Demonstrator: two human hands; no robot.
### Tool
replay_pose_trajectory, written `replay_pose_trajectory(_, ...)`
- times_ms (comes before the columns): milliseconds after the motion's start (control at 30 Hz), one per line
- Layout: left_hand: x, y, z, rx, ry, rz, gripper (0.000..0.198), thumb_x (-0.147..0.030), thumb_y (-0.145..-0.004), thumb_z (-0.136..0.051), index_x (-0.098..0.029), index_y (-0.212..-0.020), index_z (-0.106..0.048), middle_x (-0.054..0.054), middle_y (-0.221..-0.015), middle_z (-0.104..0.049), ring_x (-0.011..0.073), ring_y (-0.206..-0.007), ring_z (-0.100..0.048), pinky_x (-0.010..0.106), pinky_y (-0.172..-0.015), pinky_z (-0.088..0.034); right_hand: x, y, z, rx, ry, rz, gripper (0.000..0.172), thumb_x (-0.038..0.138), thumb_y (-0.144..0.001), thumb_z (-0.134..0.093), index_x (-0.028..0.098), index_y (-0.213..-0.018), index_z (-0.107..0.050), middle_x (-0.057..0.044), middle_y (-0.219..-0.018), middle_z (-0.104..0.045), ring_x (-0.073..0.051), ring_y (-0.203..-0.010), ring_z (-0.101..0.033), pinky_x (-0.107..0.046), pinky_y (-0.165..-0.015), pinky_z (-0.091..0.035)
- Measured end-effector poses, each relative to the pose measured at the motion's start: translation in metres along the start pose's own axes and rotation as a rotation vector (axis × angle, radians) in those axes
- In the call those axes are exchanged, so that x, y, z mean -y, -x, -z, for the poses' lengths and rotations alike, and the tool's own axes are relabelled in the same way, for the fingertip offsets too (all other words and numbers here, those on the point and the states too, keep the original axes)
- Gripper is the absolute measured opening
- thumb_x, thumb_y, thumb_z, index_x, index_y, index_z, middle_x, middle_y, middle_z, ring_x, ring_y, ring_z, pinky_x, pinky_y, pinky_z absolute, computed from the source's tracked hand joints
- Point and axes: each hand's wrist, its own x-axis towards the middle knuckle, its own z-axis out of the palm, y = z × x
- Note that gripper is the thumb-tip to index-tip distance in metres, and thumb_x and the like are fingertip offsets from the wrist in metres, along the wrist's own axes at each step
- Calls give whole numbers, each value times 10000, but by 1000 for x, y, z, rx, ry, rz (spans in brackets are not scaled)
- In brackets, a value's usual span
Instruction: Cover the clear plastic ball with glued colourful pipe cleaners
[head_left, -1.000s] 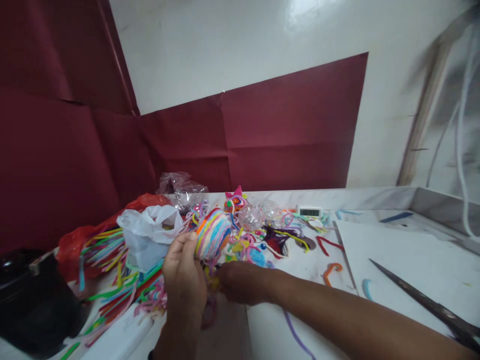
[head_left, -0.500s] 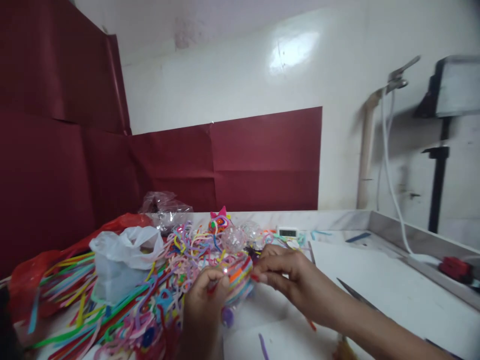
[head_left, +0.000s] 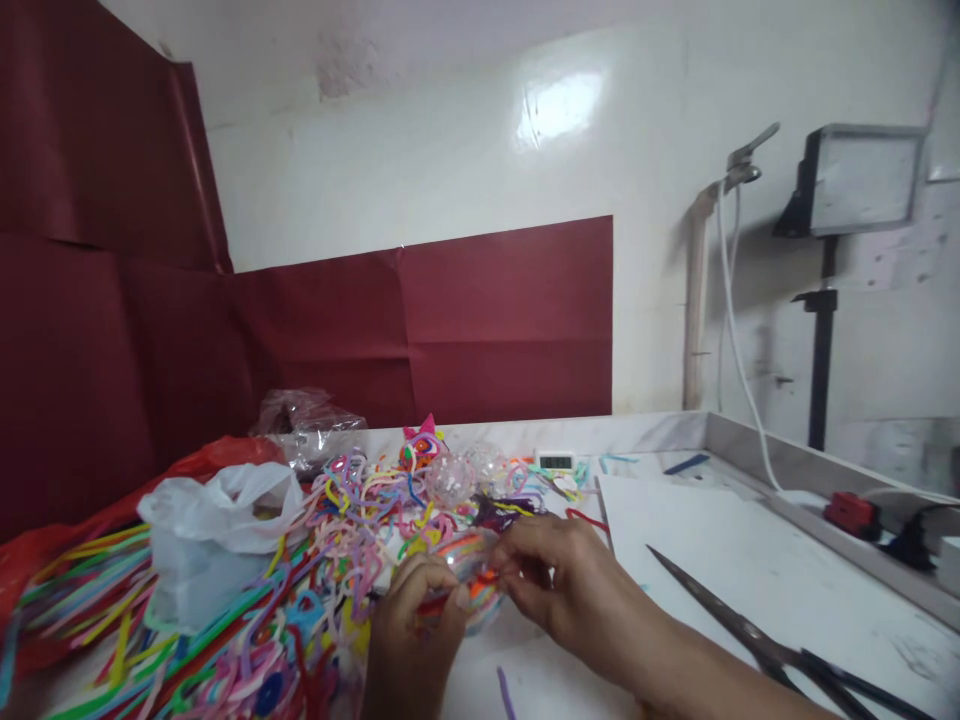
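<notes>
Between my hands is a clear, rounded plastic ball (head_left: 471, 552) with orange, red and pale blue pipe cleaner strips across it. My left hand (head_left: 421, 620) grips its left side, thumb and curled forefinger pressed together. At its right edge my right hand (head_left: 551, 575) pinches with thumb and forefinger; what lies between those fingertips is too small and blurred to name. Behind the ball lie dark, tangled pipe cleaners (head_left: 510, 510) and clear glittery balls (head_left: 451, 480). A single purple pipe cleaner (head_left: 506, 692) rests on the white surface below my hands.
Loose coloured pipe cleaners (head_left: 352, 540) heap up on the left around a white plastic bag (head_left: 217, 545). Large scissors (head_left: 739, 625) lie on a white board (head_left: 697, 520) at right. A small digital display (head_left: 555, 461) stands at the back. A red plug (head_left: 852, 515) sits by the right edge.
The view has swung slightly right, so the scissors show more fully. The striped ball has turned in my hands, and my right fingers are now closer against its right edge.
</notes>
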Motion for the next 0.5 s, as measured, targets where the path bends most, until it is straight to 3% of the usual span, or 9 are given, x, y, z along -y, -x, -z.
replay_pose_trajectory(167,-2,1,0,29,-61,-52,155,-163,-782,-572,-213,-637,-552,-23,-650,-569,167,-654,-573,261,-628,-443,-4,0,0,68,-67,0,187,38,-714,-566,178,-681,-685,16,-639,-628,-108,-591,-539,-197,-552,-359)
replay_pose_trajectory(500,0,-2,3,96,-86,-28,147,-199,-763,-597,-219,-617,-582,-7,-638,-613,181,-636,-602,261,-600,-469,-4,0,11,168,-253,-193,144,142,-786,-574,165,-736,-708,-3,-716,-653,-132,-681,-553,-212,-605,-391)
